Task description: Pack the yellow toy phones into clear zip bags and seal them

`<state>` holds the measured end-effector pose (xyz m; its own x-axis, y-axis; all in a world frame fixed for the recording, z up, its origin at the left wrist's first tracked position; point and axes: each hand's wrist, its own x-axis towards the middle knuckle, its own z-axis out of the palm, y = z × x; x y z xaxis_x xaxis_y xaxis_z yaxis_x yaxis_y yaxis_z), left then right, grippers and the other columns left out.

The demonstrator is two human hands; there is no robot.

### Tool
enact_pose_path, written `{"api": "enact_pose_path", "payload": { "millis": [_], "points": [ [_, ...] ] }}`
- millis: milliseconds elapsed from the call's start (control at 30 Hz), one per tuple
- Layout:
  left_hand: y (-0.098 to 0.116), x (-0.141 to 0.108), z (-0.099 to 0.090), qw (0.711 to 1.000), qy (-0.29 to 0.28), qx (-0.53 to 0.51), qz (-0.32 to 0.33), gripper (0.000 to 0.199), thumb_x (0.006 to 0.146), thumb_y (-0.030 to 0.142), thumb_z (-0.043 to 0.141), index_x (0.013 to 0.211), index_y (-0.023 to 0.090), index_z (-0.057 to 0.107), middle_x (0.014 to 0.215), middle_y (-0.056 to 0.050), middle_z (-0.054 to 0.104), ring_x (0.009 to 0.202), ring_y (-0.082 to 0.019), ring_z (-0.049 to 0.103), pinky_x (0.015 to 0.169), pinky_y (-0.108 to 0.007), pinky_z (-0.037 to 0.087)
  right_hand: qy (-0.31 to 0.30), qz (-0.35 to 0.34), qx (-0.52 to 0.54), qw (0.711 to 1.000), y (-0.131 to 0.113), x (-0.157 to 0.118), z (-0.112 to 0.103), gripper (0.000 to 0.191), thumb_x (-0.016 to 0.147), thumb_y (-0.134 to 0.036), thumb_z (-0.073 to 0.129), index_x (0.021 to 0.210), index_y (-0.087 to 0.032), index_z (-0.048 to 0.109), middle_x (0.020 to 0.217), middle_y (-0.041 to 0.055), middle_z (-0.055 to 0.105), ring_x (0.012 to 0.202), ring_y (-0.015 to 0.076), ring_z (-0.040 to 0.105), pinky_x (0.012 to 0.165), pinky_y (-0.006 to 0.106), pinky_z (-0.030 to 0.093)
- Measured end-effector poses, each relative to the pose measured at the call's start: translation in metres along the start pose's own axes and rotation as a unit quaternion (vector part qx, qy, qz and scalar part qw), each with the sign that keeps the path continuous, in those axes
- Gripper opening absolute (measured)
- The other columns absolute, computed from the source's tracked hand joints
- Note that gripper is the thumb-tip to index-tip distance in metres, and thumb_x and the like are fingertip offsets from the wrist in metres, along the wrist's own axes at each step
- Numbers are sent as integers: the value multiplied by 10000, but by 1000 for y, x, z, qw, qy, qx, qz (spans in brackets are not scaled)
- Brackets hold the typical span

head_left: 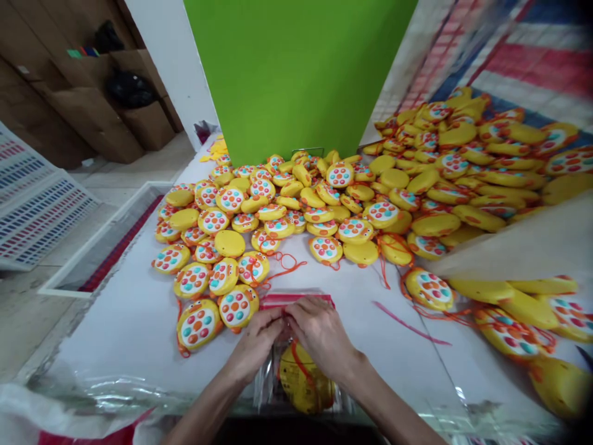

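A clear plastic bag (pixel 265 389) with a pinkish-red strip (pixel 277 300) along its far end lies at the table's front edge. A round yellow toy (pixel 303 380) with an orange cord (pixel 301 361) shows in or under the clear plastic. Over the bag's upper part, my left hand (pixel 260 340) is closed, thumb and fingers pinched together. My right hand (pixel 319 334) meets it there, also closed, its fingers curled down at the bag. The fingertips nearly touch and hide exactly what part they pinch. Two yellow toys with coloured dots (pixel 237 308) (pixel 199 324) lie left of my hands.
A large heap of dotted yellow toys (pixel 278 210) spreads across the table, rising at the right (pixel 463 167). Behind it stands a green panel (pixel 301 74). A loose pink strip (pixel 410 322) lies right of my hands. White plastic baskets (pixel 41 204) and cardboard boxes (pixel 97 117) are at left.
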<state>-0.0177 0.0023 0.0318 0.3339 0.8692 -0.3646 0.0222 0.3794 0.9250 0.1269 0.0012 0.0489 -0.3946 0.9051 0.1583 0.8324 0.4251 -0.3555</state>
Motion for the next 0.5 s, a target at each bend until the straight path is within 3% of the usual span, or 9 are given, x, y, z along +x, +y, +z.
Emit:
{"api": "enact_pose_path", "payload": {
  "millis": [200, 333, 500],
  "points": [
    [7, 1, 6, 976, 30, 202, 71, 236, 791, 190, 374, 706, 145, 589, 679, -25, 585, 687, -175, 523, 627, -269, 402, 50, 1, -36, 998, 1, 1, 10, 127, 760, -70, 593, 711, -187, 595, 723, 12, 624, 701, 172, 557, 644, 280, 374],
    [6, 0, 6, 970, 42, 224, 80, 241, 802, 204, 380, 642, 153, 552, 632, -21, 555, 652, -173, 494, 609, -269, 364, 82, 14, -18, 996, 4, 2, 16, 133, 771, -86, 562, 684, -184, 583, 686, 6, 607, 683, 155, 555, 641, 258, 372],
    [1, -1, 0, 969, 32, 231, 80, 301, 867, 306, 380, 749, 151, 609, 712, -39, 627, 691, -185, 551, 649, -274, 391, 108, 64, 57, 990, 17, -2, 12, 127, 792, -124, 502, 707, -179, 579, 696, 2, 612, 646, 124, 566, 616, 218, 405]
  ]
}}
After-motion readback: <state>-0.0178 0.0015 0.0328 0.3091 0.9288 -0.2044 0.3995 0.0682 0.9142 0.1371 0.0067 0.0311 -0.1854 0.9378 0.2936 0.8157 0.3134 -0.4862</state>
